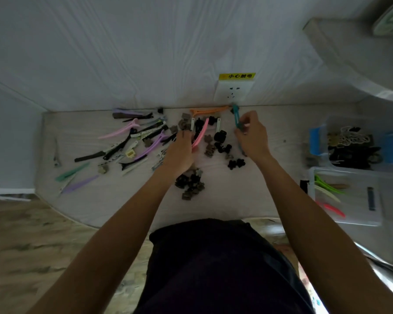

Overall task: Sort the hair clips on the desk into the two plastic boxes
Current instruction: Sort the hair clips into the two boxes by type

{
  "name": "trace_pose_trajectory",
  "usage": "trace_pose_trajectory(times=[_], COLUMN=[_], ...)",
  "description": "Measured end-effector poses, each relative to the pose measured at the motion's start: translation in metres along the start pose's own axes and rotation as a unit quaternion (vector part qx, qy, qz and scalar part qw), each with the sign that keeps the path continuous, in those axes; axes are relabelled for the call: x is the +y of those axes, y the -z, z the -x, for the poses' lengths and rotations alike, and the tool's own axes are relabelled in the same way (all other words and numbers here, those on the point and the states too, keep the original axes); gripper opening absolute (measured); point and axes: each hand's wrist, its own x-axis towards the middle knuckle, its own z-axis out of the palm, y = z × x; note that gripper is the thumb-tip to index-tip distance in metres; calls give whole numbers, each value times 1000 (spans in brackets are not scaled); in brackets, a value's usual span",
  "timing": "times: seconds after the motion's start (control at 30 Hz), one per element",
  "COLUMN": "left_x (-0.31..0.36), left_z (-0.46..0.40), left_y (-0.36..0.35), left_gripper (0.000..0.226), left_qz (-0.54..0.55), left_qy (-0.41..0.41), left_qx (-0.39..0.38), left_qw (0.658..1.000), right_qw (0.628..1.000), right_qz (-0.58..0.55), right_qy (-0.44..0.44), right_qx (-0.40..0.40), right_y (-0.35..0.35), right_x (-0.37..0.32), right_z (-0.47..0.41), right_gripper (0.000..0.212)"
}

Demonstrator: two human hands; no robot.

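Many hair clips lie scattered on the pale desk (236,196). Long flat clips in pink, purple, green and black spread over the left part, and small black and brown claw clips (190,182) cluster in the middle. My right hand (251,137) pinches a long teal clip (236,117) near the wall. My left hand (179,152) reaches into the pile, its fingers on a pink long clip (200,134). At the right stand two clear plastic boxes: the far box (320,132) with blue latches holds small claw clips, the near box (313,177) holds long green, cream and red clips.
A white wall socket (233,92) with a yellow warning label sits just above the desk's back edge. An orange clip (209,110) lies against the wall. The desk's front edge curves in front of my dark-clothed body; wooden floor shows at the left.
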Motion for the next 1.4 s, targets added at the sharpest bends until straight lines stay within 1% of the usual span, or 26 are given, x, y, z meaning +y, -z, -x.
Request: trace_pose_trajectory(times=[0.03,0.1,0.17,0.2,0.27,0.3,0.37,0.43,0.5,0.57,0.6,0.67,0.77,0.83,0.9,0.97,1.03,1.13,1.17,1.27,1.3,1.4], left_x=[0,0,0,-1,-3,-4,-3,3,9,13,15,16,12,6,2,0,-1,-10,-15,-35,-42,-57], left_z=[2,7,10,11,8,6,-1,-10,-22,-30,-32,-33,-29,-25,-18,-9,1,17,24,44,49,60], left_y=[2,6,12,15,19,20,22,21,15,10,9,8,9,8,9,12,15,18,20,24,25,26], left_gripper=[30,25,26,25,17,16,20,29,43,55,57,53,33,30,32,36,35,21,20,36,38,34], left_qz=[24,90,147,162,162,141,83,21,-68,-140,-161,-196,-237,-212,-146,-88,-41,1,14,22,21,9], left_qy=[6,32,82,103,132,139,132,111,88,77,75,72,57,45,37,38,48,66,78,98,105,133], left_qx=[7,31,68,86,101,100,95,89,78,67,67,70,58,57,55,58,72,112,124,162,174,190], left_qw=[1000,995,983,978,973,975,983,990,991,985,982,975,968,975,987,994,995,992,989,982,979,973], right_qw=[999,989,963,947,924,916,902,889,893,886,887,890,918,939,943,930,905,867,860,852,851,851], right_qz=[-8,39,127,168,213,231,272,311,320,340,338,337,299,251,223,235,290,382,401,436,439,434], right_qy=[31,105,191,226,278,286,283,270,236,234,232,229,208,202,228,264,280,276,272,251,247,249], right_qx=[-27,-94,-144,-155,-153,-160,-180,-199,-211,-213,-213,-203,-160,-119,-91,-102,-137,-161,-161,-148,-146,-157], right_y=[2,0,-5,-9,-14,-15,-16,-15,-10,-7,-4,1,10,15,14,3,-13,-33,-37,-40,-40,-37], right_x=[-5,-11,-14,-14,-15,-15,-14,-9,-3,4,10,16,13,1,-13,-27,-37,-42,-42,-38,-37,-32], right_z=[-1,-7,-17,-22,-30,-33,-36,-40,-42,-36,-34,-29,-27,-30,-36,-46,-54,-60,-61,-59,-57,-51], right_gripper=[30,45,45,44,41,41,39,34,29,23,21,19,16,17,22,31,38,47,47,36,32,25])
